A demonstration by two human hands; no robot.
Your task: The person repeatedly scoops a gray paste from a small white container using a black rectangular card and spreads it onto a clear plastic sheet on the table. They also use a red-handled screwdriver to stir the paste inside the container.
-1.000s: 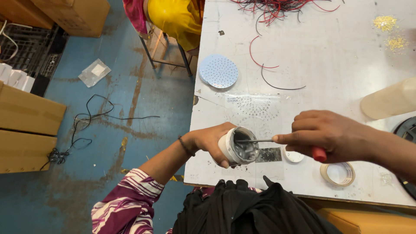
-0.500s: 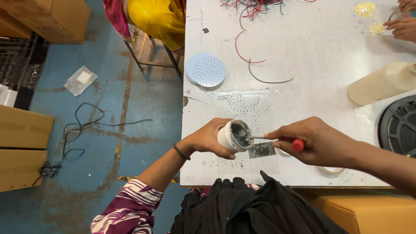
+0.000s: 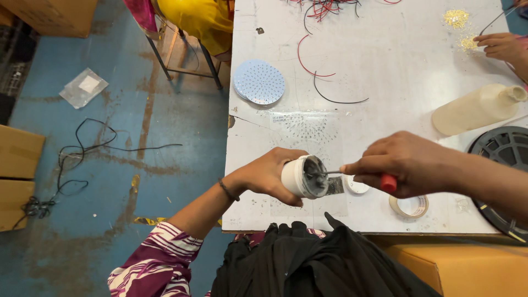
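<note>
A small white round housing (image 3: 301, 177) was held on its side in the left hand (image 3: 270, 175), the fingers curled closed around its body, above the near edge of the white table (image 3: 385, 71). Its open, dark end was turned to the right. A screwdriver (image 3: 357, 177) with a red handle was gripped in the closed right hand (image 3: 407, 164), and its thin metal shaft was pushed into the open end of the housing. Only the red butt of the handle was seen past the fingers.

Just under the shaft, a small dark square piece (image 3: 334, 186) and a small white disc (image 3: 357, 186) were lain on the table. A roll of tape (image 3: 410, 206) was placed near the right hand. Farther back, a round perforated plate (image 3: 259, 82) was set at the table's left edge, with red and black wires (image 3: 324, 66) beside it. A cream plastic bottle (image 3: 477, 109) was laid on its side to the right, near a black reel (image 3: 503, 170). Another person's hand (image 3: 500, 45) was seen at the far right corner.
</note>
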